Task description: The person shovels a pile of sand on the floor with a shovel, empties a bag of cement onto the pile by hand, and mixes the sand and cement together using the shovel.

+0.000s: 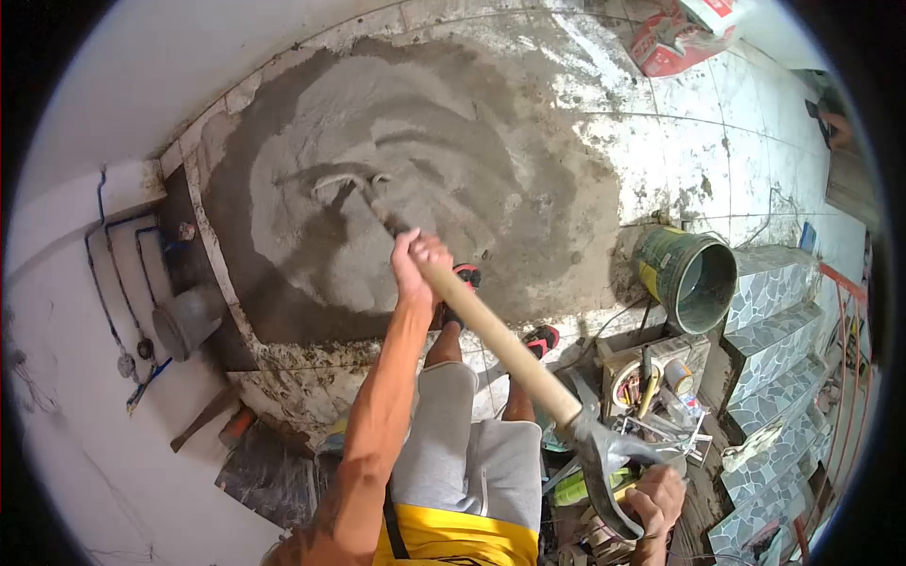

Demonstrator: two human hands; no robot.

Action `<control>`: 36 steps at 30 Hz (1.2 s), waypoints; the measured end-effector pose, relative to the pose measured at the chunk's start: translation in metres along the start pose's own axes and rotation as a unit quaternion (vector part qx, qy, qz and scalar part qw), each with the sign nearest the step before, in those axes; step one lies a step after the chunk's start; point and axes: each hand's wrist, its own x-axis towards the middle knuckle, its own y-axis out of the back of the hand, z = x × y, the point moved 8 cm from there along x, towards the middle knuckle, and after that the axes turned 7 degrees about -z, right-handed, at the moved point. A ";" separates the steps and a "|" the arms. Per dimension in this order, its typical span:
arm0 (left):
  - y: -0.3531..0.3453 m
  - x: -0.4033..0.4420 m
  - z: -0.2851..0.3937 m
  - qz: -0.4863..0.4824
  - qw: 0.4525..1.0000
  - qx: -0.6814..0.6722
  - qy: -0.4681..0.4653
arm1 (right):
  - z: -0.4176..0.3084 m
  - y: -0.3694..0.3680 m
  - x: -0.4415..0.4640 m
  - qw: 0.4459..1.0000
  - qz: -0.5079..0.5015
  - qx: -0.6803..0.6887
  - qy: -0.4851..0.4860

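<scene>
A shovel (510,354) with a pale wooden shaft and a black D-shaped handle slants across the view. My left hand (421,262) is wrapped round the lower part of the shaft. At the upper end, my right hand (655,500) is closed round the grip of the D-handle. The shovel's blade is mostly hidden in a spread of wet grey mortar (406,141); only its top edge shows. Ridges and furrows mark the mortar around the blade. My feet, in dark red-trimmed footwear, stand at the mortar's near edge.
A dirty bucket (687,275) lies tipped to the right, near stone-patterned steps (774,325). A wooden box (703,354) with tools and clutter stands below it. Another grey bucket (189,319) is at the left wall. A red-and-white bag (679,40) lies at the upper right.
</scene>
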 end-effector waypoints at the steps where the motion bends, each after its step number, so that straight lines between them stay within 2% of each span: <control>1: -0.012 -0.020 -0.008 0.047 0.999 0.014 -0.023 | 0.012 0.001 -0.021 0.997 0.029 0.012 -0.070; 3: -0.003 -0.027 -0.030 0.038 0.998 0.049 -0.014 | 0.045 -0.012 -0.070 0.974 0.088 0.045 -0.205; 5: 0.005 -0.029 -0.054 0.109 0.980 0.165 -0.037 | 0.084 -0.052 -0.144 0.898 0.172 0.074 -0.397; 7: 0.023 -0.002 -0.082 0.124 0.972 0.196 -0.014 | 0.117 -0.122 -0.202 0.842 0.176 0.262 -0.438; 9: 0.020 0.038 -0.106 0.121 0.941 0.315 -0.003 | 0.140 -0.195 -0.241 0.656 0.264 0.492 -0.508; 10: 0.029 0.071 -0.121 0.087 0.940 0.330 -0.001 | 0.155 -0.225 -0.247 0.617 0.266 0.508 -0.538; 11: 0.040 0.107 -0.135 0.057 0.937 0.344 0.004 | 0.171 -0.249 -0.247 0.609 0.304 0.533 -0.503; 12: 0.039 0.136 -0.147 0.057 0.926 0.374 0.009 | 0.184 -0.264 -0.224 0.565 0.310 0.550 -0.532; 13: 0.032 0.166 -0.157 0.053 0.913 0.405 0.011 | 0.208 -0.297 -0.233 0.560 0.322 0.528 -0.551; 14: 0.027 0.196 -0.164 0.049 0.895 0.443 0.011 | 0.238 -0.329 -0.238 0.586 0.320 0.490 -0.561; 15: 0.032 0.224 -0.169 0.047 0.877 0.477 0.013 | 0.251 -0.340 -0.216 0.560 0.367 0.500 -0.549; 16: 0.044 0.257 -0.172 0.045 0.869 0.492 0.024 | 0.276 -0.359 -0.210 0.598 0.326 0.469 -0.562; 17: 0.055 0.287 -0.172 0.042 0.861 0.506 0.034 | 0.290 -0.369 -0.188 0.587 0.340 0.484 -0.553; 19: 0.078 0.334 -0.159 0.052 0.858 0.511 0.023 | 0.325 -0.399 -0.166 0.601 0.314 0.480 -0.557; 20: 0.082 0.348 -0.148 0.042 0.848 0.527 0.020 | 0.324 -0.398 -0.134 0.521 0.332 0.571 -0.541; 21: 0.085 0.357 -0.133 0.033 0.839 0.543 0.016 | 0.335 -0.404 -0.122 0.511 0.344 0.579 -0.534; 23: 0.093 0.364 -0.096 0.030 0.854 0.520 0.001 | 0.348 -0.404 -0.097 0.535 0.285 0.592 -0.530; 26: 0.082 0.353 -0.023 0.030 0.877 0.477 -0.052 | 0.371 -0.389 -0.053 0.606 0.240 0.568 -0.503; 27: 0.077 0.346 0.001 0.032 0.884 0.461 -0.069 | 0.382 -0.381 -0.035 0.640 0.196 0.551 -0.498; 30: 0.090 0.327 0.069 0.105 0.895 0.419 -0.110 | 0.395 -0.338 0.024 0.704 0.127 0.483 -0.504; 33: 0.116 0.296 0.102 0.140 0.914 0.363 -0.111 | 0.397 -0.309 0.058 0.766 0.054 0.433 -0.473; 36: 0.121 0.254 0.091 0.137 0.942 0.273 -0.142 | 0.385 -0.282 0.050 0.831 0.013 0.388 -0.399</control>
